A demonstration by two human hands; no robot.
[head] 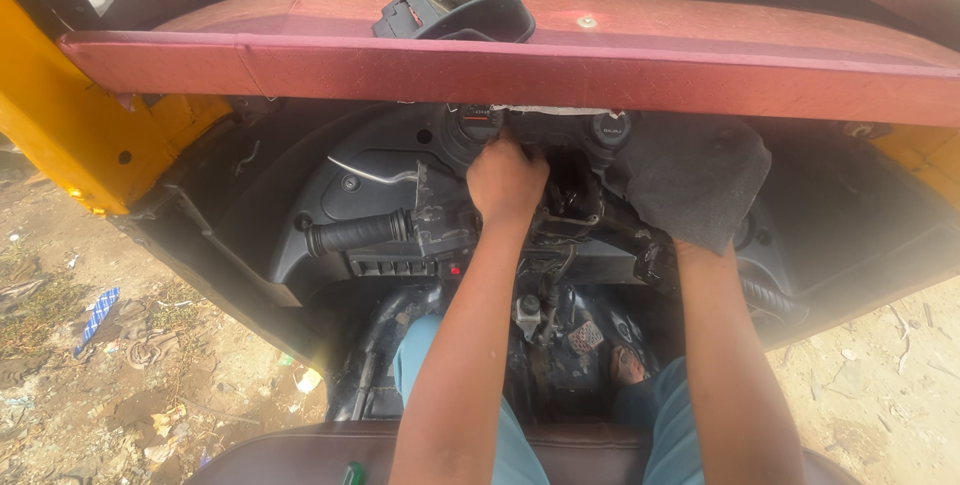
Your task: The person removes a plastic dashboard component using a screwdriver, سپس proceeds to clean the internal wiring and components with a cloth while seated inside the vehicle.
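Up close, a dark grey cloth [692, 177] drapes over the person's right hand [690, 215], hiding its fingers, so I cannot tell its grip. It presses against the handlebar's right side. The left hand [506, 180] curls closed on the black centre of the handlebar [560, 210], beside the ribbed left handle [358, 233], under a maroon dashboard [500, 70].
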